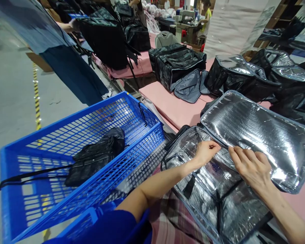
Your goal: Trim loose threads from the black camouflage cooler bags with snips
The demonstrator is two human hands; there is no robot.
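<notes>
Left hand closes thumb and fingertips in a pinch at the seam joining the lid to the foil-lined insulated bag; beside it the right hand bends its fingers down onto the same seam, though whether they grip anything cannot be told from this angle. Farthest left of the nearby things, a blue perforated plastic crate holds a limp black bag, one strap trailing over the rim. To its right runs a pink-topped table, and at its near side, directly before the person, the insulated bag lies open, its foil-faced lid folded back to the right. Judging by the creases, the body should be light and soft, sagging wherever it is unsupported, while the lid looks flatter and somewhat stiffer. That shiny lining will probably feel slippery and may tear under nails, so the bound edges and the seam seem the better places to take hold. Beyond the lid, more black bags with foil linings stand on the table
</notes>
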